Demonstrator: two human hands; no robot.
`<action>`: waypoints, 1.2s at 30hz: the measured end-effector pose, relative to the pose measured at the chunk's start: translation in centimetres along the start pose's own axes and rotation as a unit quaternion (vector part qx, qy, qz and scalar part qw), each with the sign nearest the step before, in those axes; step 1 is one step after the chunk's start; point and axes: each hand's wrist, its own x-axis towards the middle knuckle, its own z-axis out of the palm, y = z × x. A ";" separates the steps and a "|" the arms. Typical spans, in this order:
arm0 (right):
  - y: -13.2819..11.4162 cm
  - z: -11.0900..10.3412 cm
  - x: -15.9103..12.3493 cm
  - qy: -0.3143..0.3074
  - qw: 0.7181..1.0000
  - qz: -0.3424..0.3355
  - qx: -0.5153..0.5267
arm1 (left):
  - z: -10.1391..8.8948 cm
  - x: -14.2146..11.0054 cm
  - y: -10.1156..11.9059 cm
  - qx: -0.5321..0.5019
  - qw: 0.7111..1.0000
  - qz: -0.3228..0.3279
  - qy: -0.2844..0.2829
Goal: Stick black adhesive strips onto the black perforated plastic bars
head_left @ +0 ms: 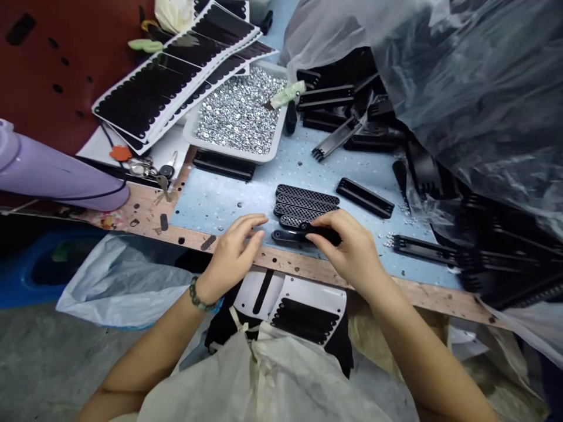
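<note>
We're pinching a black plastic strip (323,234) in our right hand (347,249), long axis running crosswise, while our left hand (233,249) is hovering just apart, off its far end, so right's nearer.

a white tray (233,150) of silver washers (240,111) — black sticker sheets (145,99) beside it, keys (149,170) near a lilac tube (53,173)

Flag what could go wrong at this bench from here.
Two possible risks. The row of perforated black strips lies close to the left hand and the bench's front edge, so a knock could send strips off it. Loose silver washers on the blue mat might get under the black part in the right hand.
</note>
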 end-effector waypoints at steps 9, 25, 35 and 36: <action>0.4 2.2 2.9 -0.114 0.987 0.032 -0.104 | 1.4 4.3 -0.7 -0.116 0.986 -0.068 -0.099; 0.6 2.0 3.5 -0.119 0.992 0.021 -0.036 | 0.9 5.5 -0.3 -0.186 0.959 -0.112 -0.184; 0.0 2.2 3.5 -0.151 0.978 0.022 -0.145 | 1.8 6.0 -0.2 -0.214 0.955 -0.107 -0.174; 0.1 1.8 3.2 -0.142 0.974 0.031 -0.173 | 2.0 6.0 -0.2 -0.212 0.957 -0.101 -0.168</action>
